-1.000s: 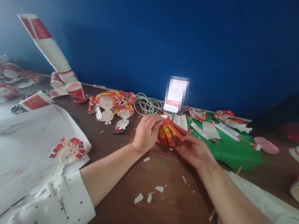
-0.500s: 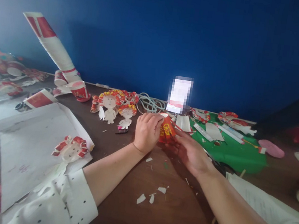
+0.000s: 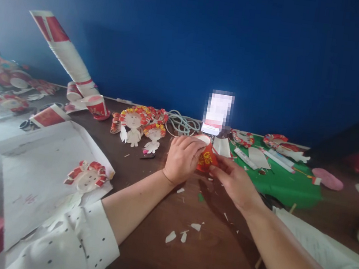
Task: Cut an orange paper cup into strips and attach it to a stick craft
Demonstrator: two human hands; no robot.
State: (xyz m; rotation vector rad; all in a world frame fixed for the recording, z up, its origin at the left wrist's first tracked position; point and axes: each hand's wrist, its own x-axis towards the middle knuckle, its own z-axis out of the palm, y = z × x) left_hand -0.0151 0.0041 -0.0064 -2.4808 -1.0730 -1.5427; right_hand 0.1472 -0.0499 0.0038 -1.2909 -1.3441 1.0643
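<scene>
A red paper cup with yellow lettering is held between my two hands above the brown table, its white inside showing at the top. My left hand is closed on the cup's left side and rim. From the right, my right hand grips the cup's lower side, thumb in front. Small white paper scraps lie on the table below. Paper dolls with red and yellow curled hair stand left of the cup.
A green sheet with markers lies at right, near a pink oval piece. A lit phone leans on the blue wall. White paper with a paper doll head is at left, below a tall cup stack.
The cup has turned and tilted so that more of its white opening shows. My right hand's fingers have closed in on its lower side. The view has shifted slightly.
</scene>
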